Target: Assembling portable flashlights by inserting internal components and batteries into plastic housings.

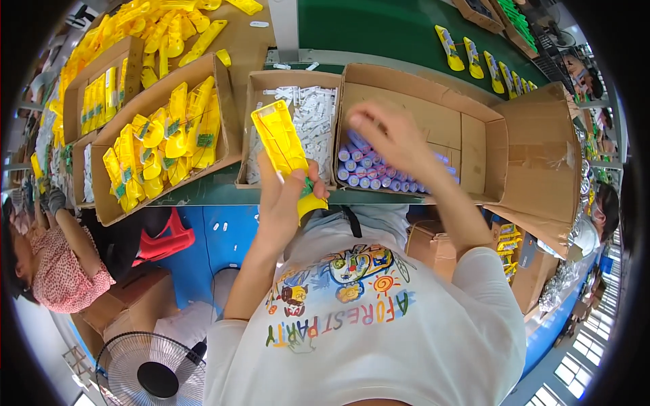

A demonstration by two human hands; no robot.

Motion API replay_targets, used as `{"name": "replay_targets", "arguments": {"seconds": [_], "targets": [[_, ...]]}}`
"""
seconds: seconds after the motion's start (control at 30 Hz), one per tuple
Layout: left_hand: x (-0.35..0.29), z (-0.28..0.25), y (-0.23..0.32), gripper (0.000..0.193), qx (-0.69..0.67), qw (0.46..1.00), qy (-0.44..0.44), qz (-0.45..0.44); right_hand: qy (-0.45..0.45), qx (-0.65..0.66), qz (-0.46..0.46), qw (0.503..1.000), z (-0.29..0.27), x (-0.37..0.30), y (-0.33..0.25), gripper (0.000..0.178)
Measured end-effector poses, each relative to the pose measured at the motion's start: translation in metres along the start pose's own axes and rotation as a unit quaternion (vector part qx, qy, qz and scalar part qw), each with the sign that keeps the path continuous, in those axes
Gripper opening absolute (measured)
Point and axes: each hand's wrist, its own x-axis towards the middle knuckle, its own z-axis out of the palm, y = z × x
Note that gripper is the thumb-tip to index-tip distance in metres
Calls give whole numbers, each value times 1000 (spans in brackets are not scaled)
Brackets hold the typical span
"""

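Note:
My left hand (290, 189) is closed round a long yellow plastic shell (276, 130), its hollow side showing and its wide end pointing away from me. A bit of green, like a small circuit board, shows beside my thumb. My right hand (389, 139) is over the large cardboard box, smeared by motion; whether its curled fingers hold anything cannot be made out. Below it, purple cylindrical battery cells (369, 172) stand packed at the near left of that box. Small white plastic pieces (313, 128) fill the shallow box behind the yellow shell.
On the left a cardboard box (227, 128) holds yellow shells with green boards, and loose yellow shells (115, 40) pile up behind. Yellow pieces (474, 59) lie in a row on the green surface (379, 30). A fan (157, 379) stands lower left, near a person (68, 264).

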Motion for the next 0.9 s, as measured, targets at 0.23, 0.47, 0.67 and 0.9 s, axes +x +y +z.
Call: {"name": "replay_targets", "arguments": {"seconds": [0.23, 0.47, 0.67, 0.9], "targets": [[-5, 6, -16, 37, 41, 997, -67, 8, -222, 5, 88, 971, -18, 11, 33, 20], [-4, 15, -34, 52, 51, 996, -68, 13, -67, 254, 185, 947, -16, -3, -25, 24], [-6, 16, -31, 47, 80, 995, -46, 40, -170, 268, 243, 917, 4, 3, -55, 19], [-15, -18, -5, 44, -52, 998, 16, 30, -259, 238, 95, 931, 51, 80, -29, 23]]}}
